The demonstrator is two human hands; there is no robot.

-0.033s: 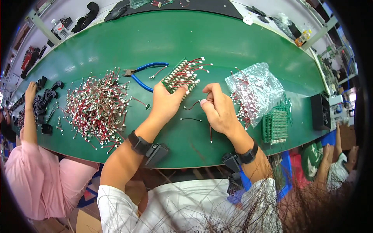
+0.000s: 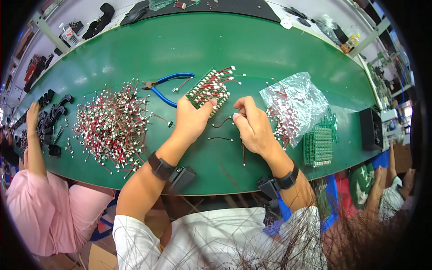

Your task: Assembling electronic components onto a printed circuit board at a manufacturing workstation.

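Observation:
My left hand (image 2: pixel 191 119) grips a green circuit board panel (image 2: pixel 197 92), tilted, thumb over its near edge. Rows of white connectors cover the panel, and red-and-black cables stick out from its right side. Close by on the right, my right hand (image 2: pixel 256 131) is closed, its thumb and curled index finger at the end of a short red-and-black connector cable (image 2: pixel 221 123). Another cable (image 2: pixel 244 155) runs out from under this hand toward me. A dark cable (image 2: pixel 220 138) with white ends lies on the green table (image 2: pixel 148 49) between my forearms.
A large heap of connector cables (image 2: pixel 110 128) lies left, beside blue-handled cutting pliers (image 2: pixel 151 84). On the right are a clear plastic bag (image 2: pixel 303 101) with cables, stacked circuit boards (image 2: pixel 318 146) and a black box (image 2: pixel 371 129). A co-worker in pink (image 2: pixel 42 207) sits at left.
The co-worker's hand at the far left has shifted slightly toward the near side. My hands and the circuit board panel have hardly moved.

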